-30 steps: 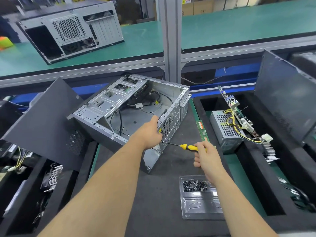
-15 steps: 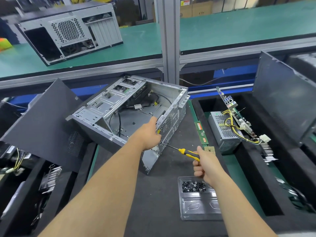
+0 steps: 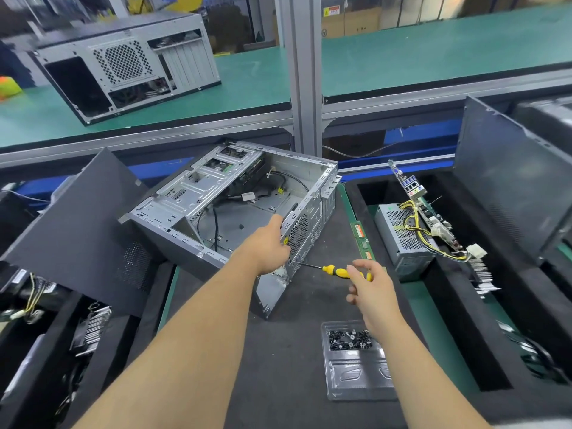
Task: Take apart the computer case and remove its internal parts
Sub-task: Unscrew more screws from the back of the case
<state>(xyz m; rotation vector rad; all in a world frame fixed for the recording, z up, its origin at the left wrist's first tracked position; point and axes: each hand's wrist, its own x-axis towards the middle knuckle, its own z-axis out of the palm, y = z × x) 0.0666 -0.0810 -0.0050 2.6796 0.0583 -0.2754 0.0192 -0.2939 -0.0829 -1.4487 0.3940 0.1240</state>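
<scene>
With the left hand [image 3: 272, 246] gripping the open grey steel computer case [image 3: 235, 205]'s rear edge and the right hand [image 3: 370, 283]'s fingers loose around the yellow-handled screwdriver [image 3: 337, 270], its tip may slip off the screw.

**Opened computer case lying on a dark work mat**

A silver-grey metal computer case [image 3: 235, 212] lies on its side near the middle of the bench, open face up, turned at an angle with its rear panel toward the right. Its side cover is off. Inside, the floor is mostly bare metal, with loose black cables [image 3: 213, 224] curling across it. A perforated drive cage [image 3: 198, 190] spans the far-left part. The rear panel has a round vent grille [image 3: 298, 233]. A yellow-handled screwdriver [image 3: 337, 270] lies level just right of the case, its thin shaft pointing at the rear panel's lower edge.
</scene>
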